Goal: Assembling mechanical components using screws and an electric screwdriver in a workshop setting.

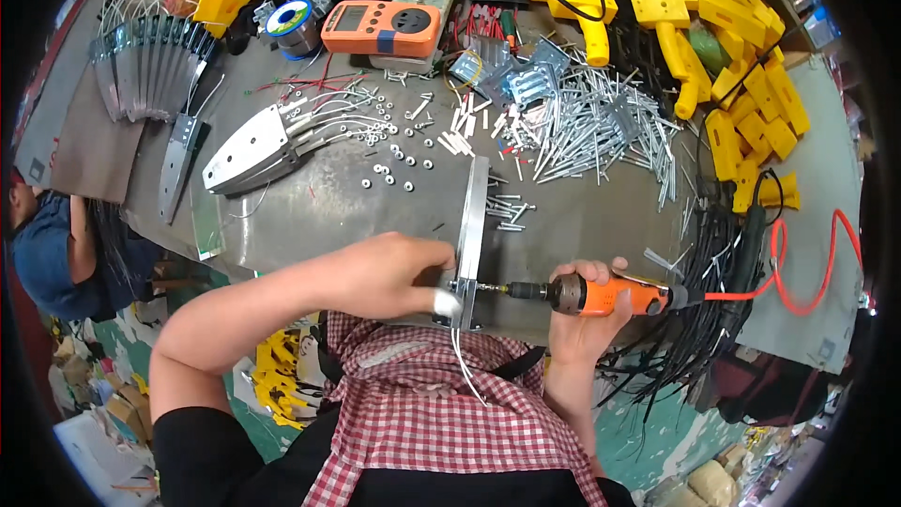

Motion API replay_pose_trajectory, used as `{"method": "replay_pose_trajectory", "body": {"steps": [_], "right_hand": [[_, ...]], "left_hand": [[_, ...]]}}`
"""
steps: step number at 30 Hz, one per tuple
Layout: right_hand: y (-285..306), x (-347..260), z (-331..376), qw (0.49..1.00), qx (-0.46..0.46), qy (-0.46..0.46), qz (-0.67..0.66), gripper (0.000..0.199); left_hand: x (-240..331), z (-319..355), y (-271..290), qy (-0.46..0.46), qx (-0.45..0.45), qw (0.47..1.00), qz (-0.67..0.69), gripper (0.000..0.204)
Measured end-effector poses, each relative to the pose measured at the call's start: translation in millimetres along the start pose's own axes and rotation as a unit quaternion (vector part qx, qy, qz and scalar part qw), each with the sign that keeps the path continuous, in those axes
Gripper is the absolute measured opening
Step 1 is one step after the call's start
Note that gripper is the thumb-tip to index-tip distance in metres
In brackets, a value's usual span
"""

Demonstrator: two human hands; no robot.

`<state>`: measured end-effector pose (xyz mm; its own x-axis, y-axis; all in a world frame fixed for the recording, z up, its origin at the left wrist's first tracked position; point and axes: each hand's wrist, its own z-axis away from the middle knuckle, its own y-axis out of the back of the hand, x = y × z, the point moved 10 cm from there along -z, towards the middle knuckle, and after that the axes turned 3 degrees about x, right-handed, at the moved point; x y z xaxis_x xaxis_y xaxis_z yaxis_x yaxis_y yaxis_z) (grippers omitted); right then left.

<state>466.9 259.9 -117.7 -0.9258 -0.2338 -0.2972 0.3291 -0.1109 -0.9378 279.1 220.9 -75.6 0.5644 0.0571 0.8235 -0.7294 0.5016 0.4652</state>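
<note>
1. The table (582, 225) is a dark metal sheet; its near edge runs just under both hands, right above the person's red checked cloth (432, 404).
2. Bare room lies in the middle of the table, left of the metal plate (472, 225) and also right of it, as far as the bundle of black cables (713, 272) at the right edge.
3. The far half is crowded: a heap of loose screws and rods (591, 127), small washers (394, 164), an orange meter (380, 28), yellow plastic housings (741, 84) at far right, and flat metal blades (249, 145) at left.
4. The metal plate stands on edge, narrow and tall in view, its long axis running from the near edge toward the far side, tilted slightly right at the top.
5. The orange power screwdriver (601, 296) lies level, long axis left to right, its bit pointing left and meeting the near end of the plate. An orange hose (807, 263) loops away from its right end.
6. The left hand (394, 272) comes in from the left, forearm bent across the body, fingers curled and closed on the near end of the plate; one finger wears a pale cover.
7. The right hand (587, 314) rises from the near edge, wrist straight, fingers wrapped from below around the screwdriver's body.
</note>
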Motion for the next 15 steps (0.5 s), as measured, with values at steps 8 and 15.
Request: {"method": "replay_pose_trajectory", "body": {"steps": [8, 15], "right_hand": [[7.6, 7.7, -5.7, 0.998, -0.007, 0.005, -0.063, 0.029], [7.9, 7.1, -4.1, 0.998, 0.005, 0.002, -0.059, 0.029]], "left_hand": [[-1.5, -4.1, -6.8, 0.031, -0.002, 0.999, -0.019, 0.028], [-2.4, -4.2, -8.4, 0.02, 0.001, 0.999, -0.028, 0.028]]}}
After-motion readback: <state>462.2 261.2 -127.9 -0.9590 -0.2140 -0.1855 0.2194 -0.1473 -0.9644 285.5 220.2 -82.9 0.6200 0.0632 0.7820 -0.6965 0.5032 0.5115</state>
